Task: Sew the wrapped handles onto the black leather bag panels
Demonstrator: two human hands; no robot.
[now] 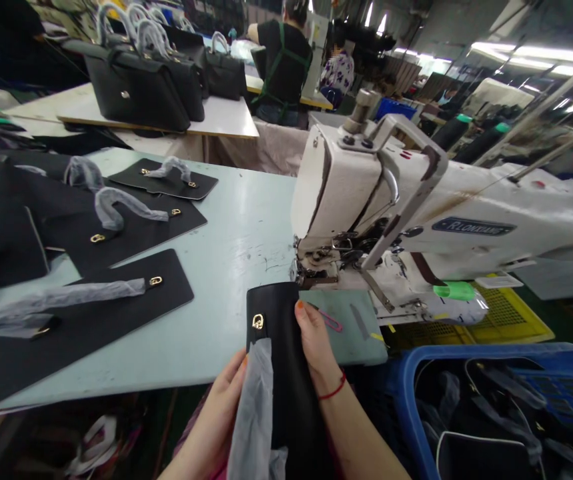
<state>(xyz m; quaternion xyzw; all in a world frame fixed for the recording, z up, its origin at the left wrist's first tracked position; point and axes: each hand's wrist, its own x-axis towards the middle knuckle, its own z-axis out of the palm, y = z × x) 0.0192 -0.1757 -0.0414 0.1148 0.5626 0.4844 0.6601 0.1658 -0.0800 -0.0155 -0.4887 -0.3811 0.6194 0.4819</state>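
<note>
Between my hands is a black bag panel (286, 373) with a gold ring fitting and a handle (253, 407) wrapped in clear plastic. My left hand (229, 393) grips the panel's left side by the wrapped handle. The fingers of my right hand (316, 340) are closed on its right edge, thumb on top. The panel's far end lies by the table edge, just left of and below the sewing head of the white sewing machine (361, 193). A pink clip-like item (332, 321) rests beside my right hand.
More black panels (131, 293) with wrapped handles lie on the pale green table (231, 247) at left. A blue basket (409, 400) holding similar pieces stands at lower right. Finished black handbags (131, 87) fill a back table. Two people are farther off.
</note>
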